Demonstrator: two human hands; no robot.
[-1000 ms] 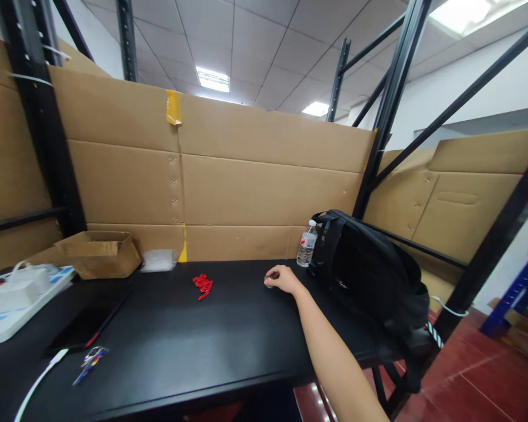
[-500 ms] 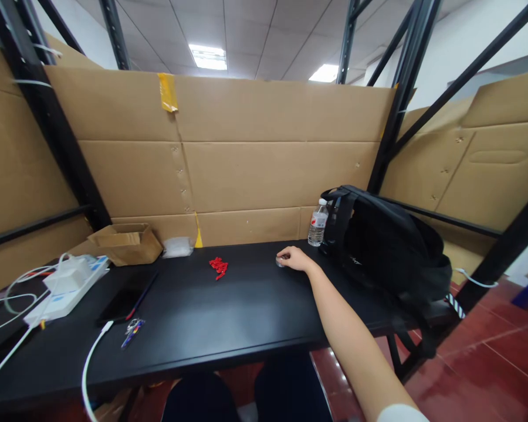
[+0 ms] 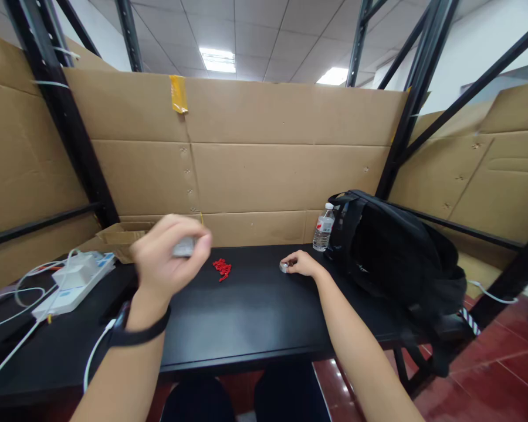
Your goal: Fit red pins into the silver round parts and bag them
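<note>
My right hand (image 3: 303, 264) rests on the far right part of the black table (image 3: 233, 319). Its fingers are closed on a small round silvery object (image 3: 284, 266) on the tabletop, whose kind I cannot make out. In the air over the left side is my left hand (image 3: 171, 252), wearing a dark wristband. Its fingers curl toward the thumb, but motion blur hides whether they hold anything. Pale plastic (image 3: 183, 247) shows through the gap between thumb and fingers. A small heap of red pieces (image 3: 222, 268) lies on the table between the two hands.
A water bottle (image 3: 323, 228) and a black backpack (image 3: 391, 252) stand at the right. Left are a white power strip (image 3: 73, 287) with cables and an open cardboard box (image 3: 121, 237). Cardboard panels (image 3: 250, 176) wall the back, between dark metal posts (image 3: 66, 111).
My left hand has come into view from below and now covers the pen, keys and part of the phone. My right hand stays on the small round object. The view has shifted slightly left.
</note>
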